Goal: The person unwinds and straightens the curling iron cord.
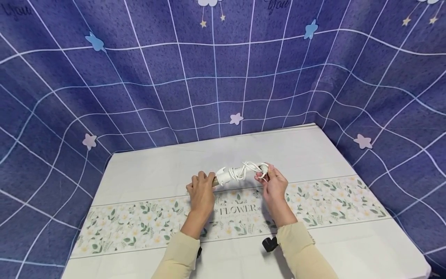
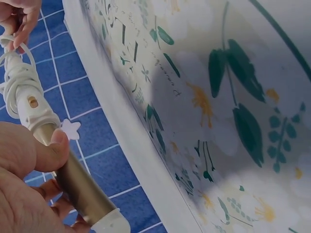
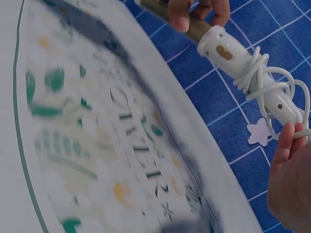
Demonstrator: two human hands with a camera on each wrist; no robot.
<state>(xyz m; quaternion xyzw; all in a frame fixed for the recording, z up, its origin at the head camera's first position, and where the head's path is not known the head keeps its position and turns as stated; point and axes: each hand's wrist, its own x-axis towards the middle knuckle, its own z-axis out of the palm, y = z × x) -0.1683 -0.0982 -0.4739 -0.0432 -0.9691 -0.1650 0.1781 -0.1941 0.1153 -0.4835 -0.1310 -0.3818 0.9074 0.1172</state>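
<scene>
A curling iron (image 1: 224,176) with a white handle and a gold barrel (image 2: 83,187) is held in front of me, above the table. My left hand (image 1: 203,195) grips the barrel just beyond the handle, thumb on one side and fingers round the other. White cord (image 3: 257,80) is wound in several loops about the handle. At the handle's far end, my right hand (image 1: 276,189) pinches the cord and the handle tip between thumb and fingers. A gold-coloured button (image 3: 224,52) shows on the handle in the right wrist view.
Beneath the hands lies a white table cover (image 1: 205,149) with a flowered band (image 1: 129,224) lettered FLOWER. Blue curtains (image 1: 230,89) with white grid lines and stars hang behind and at both sides. A black wrist device (image 1: 269,244) sticks out beside the right sleeve.
</scene>
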